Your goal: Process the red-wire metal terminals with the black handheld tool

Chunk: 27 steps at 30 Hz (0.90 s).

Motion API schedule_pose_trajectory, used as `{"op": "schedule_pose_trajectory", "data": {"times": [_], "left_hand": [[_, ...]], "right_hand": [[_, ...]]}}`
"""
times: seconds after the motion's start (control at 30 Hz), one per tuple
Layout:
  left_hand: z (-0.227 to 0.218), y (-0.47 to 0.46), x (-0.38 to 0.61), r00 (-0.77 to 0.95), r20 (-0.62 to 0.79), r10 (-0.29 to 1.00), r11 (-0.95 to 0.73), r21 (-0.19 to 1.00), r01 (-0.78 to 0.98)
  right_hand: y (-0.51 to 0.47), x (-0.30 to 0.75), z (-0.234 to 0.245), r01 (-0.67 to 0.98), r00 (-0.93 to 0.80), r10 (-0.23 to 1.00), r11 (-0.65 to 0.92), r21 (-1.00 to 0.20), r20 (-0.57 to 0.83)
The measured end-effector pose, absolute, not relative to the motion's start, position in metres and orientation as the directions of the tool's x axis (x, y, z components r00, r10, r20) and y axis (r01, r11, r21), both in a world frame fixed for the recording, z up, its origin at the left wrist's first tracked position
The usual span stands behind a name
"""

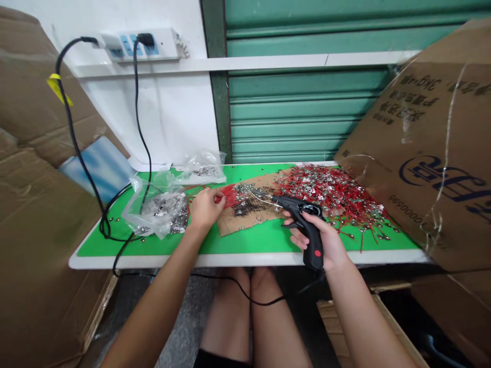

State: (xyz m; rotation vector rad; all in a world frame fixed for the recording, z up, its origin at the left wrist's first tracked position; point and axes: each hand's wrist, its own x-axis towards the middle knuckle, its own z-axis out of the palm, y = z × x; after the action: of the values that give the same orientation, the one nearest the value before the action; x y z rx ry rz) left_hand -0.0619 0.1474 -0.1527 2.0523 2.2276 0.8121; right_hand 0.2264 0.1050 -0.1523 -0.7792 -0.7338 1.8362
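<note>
My right hand is wrapped round the grip of a black soldering gun, whose tip points left over small metal discs. A thin strand of solder wire runs beside the tip. Thumb and fingers of my left hand are pinched together at the ends of a row of red wires. These wires and the metal discs at their ends lie on a scorched piece of cardboard. Exactly which wire is between the fingertips is hard to make out.
A big heap of red wires with metal discs covers the right side of the green mat. Plastic bags of small metal parts lie at left. Black cables hang from a power strip. Large cardboard boxes flank the table.
</note>
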Motion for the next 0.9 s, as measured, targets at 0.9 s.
{"op": "schedule_pose_trajectory", "data": {"times": [0.9], "left_hand": [[-0.152, 0.119, -0.073, 0.193, 0.255, 0.948, -0.274, 0.339, 0.9]], "right_hand": [[0.104, 0.223, -0.148, -0.492, -0.324, 0.925, -0.345, -0.799, -0.2]]}}
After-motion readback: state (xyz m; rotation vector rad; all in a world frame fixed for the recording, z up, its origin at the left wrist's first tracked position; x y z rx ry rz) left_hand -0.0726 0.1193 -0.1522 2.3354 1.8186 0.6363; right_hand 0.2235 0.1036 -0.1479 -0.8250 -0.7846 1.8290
